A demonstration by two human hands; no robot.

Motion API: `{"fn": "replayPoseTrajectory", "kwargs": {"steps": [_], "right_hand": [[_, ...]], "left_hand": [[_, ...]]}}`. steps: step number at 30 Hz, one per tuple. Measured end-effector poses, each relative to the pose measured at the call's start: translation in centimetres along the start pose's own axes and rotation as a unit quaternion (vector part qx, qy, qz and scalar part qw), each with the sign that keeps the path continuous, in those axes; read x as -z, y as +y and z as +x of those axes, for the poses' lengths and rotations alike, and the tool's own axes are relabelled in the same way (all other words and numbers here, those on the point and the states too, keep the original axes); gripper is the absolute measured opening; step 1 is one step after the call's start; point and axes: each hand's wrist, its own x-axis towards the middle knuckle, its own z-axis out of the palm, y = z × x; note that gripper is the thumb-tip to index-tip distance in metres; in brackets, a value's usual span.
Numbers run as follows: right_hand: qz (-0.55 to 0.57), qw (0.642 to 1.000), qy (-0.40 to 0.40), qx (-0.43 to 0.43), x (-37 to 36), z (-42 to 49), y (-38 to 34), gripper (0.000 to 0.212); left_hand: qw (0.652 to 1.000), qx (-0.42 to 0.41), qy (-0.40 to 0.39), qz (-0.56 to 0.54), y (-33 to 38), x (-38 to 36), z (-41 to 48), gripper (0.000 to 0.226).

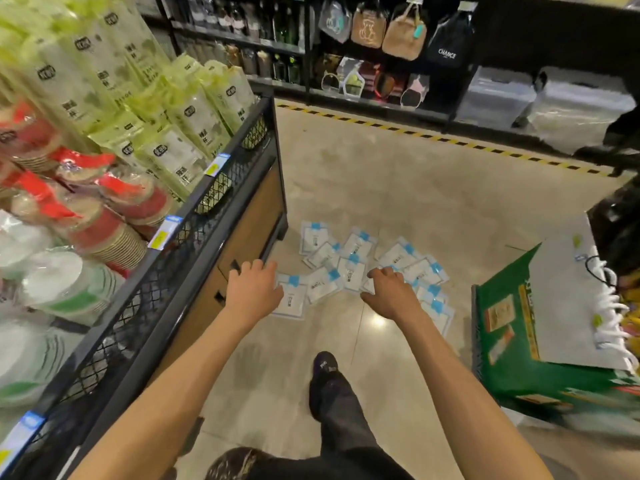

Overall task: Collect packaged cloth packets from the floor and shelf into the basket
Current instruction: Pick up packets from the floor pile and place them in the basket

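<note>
Both bare arms reach down over a scatter of white packets (pixel 351 271) with blue tabs, lying overlapped on the glossy floor (pixel 381 174). The left hand (pixel 254 285) and right hand (pixel 389 289) hang above them, fingers loosely curled, holding nothing. A mesh-fronted shelf (pixel 152 285) stands at left, a green box (pixel 512 368) at right.

The left arm (pixel 180 393) and the right arm (pixel 460 386) are bare all the way from the bottom of the frame up to the left hand (pixel 254 289) and the right hand (pixel 389 294) in the middle. Low in the middle, one leg wears dark, wrinkly trousers (pixel 343 420). The shoe (pixel 323 368) is black with small pale marks on top.
</note>
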Motion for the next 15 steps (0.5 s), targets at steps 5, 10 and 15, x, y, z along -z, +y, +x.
{"fn": "replayPoseTrajectory", "kwargs": {"steps": [5, 10, 15], "right_hand": [[-0.013, 1.0, -0.015, 0.021, 1.9, 8.2, 0.0, 0.054], [0.013, 0.999, -0.028, 0.016, 3.1, 14.9, 0.3, 0.054], [0.04, 0.997, -0.068, -0.009, 2.2, 20.6, 0.5, 0.053]], "left_hand": [[1.0, 0.026, -0.007, -0.015, 0.1, 1.0, 7.3, 0.052], [0.998, 0.051, -0.035, -0.021, -0.6, 0.1, 12.9, 0.049], [0.993, 0.069, -0.07, -0.061, -1.8, -2.1, 17.4, 0.053]]}}
